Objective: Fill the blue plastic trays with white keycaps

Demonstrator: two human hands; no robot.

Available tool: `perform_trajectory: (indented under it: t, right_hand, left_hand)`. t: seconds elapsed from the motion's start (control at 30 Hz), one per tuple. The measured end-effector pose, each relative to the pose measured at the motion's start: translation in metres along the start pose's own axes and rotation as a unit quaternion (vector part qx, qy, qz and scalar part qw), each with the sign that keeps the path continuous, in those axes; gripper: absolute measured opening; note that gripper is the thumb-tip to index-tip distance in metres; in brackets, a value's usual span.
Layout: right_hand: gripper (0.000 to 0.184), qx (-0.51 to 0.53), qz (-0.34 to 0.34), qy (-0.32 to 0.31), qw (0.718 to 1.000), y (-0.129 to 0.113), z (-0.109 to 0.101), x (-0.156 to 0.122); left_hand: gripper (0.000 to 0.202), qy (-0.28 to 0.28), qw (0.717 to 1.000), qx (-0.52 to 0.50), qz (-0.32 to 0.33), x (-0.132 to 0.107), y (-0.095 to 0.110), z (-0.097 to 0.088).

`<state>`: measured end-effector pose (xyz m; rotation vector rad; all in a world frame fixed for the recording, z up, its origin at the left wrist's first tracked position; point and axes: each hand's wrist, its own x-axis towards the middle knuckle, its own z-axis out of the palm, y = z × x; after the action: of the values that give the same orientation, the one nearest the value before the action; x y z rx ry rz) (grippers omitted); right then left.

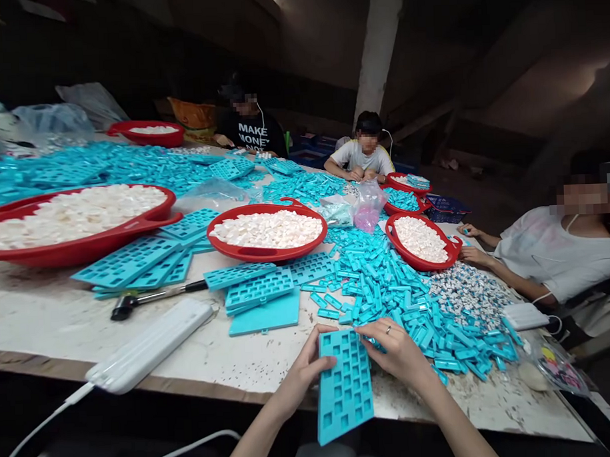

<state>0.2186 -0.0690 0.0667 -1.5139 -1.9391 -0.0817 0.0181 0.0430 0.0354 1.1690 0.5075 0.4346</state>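
One turquoise mould (pixel 345 394), rectangular holes in rows; left hand (pixel 305 372), right hand (pixel 397 352) grip.

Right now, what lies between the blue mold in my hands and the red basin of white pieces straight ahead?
In the head view, flat blue molds and the edge of a heap of loose blue pieces lie on the table there.

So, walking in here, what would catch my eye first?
The heaps of blue plastic trays would strike you first, spread along the long table. Red basins of white pieces sit among them. In the foreground, the left hand and right hand hold a single blue tray at the table's near edge.
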Motion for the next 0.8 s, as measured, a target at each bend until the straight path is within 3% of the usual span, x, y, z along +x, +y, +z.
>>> perform_trajectory:
  t: [0.17,0.3,0.5,0.6,0.67,0.8]
  right_hand:
    - [0.045,-0.073,-0.059,-0.081,0.992,0.0,-0.004,0.008]
    - [0.046,-0.046,-0.082,-0.131,0.987,0.001,-0.005,0.01]
    - [0.03,0.004,-0.062,-0.165,0.984,-0.003,0.001,0.006]
    - [0.021,-0.02,-0.066,-0.18,0.981,-0.009,0.004,0.007]
    - [0.027,-0.033,-0.062,-0.186,0.98,-0.011,0.004,0.009]
    - [0.038,-0.017,-0.052,-0.193,0.98,-0.012,0.004,0.01]
  left_hand:
    - [0.045,-0.069,0.988,-0.059,-0.127,0.009,0.02,-0.006]
    - [0.05,-0.127,0.972,-0.096,-0.171,0.016,0.021,-0.012]
    - [0.044,-0.148,0.974,-0.022,-0.172,0.017,0.022,-0.005]
    - [0.034,-0.181,0.973,0.071,-0.122,0.015,0.026,0.004]
    - [0.027,-0.183,0.974,0.105,-0.084,0.014,0.026,0.008]
    - [0.019,-0.127,0.983,0.118,-0.066,0.013,0.017,0.008]
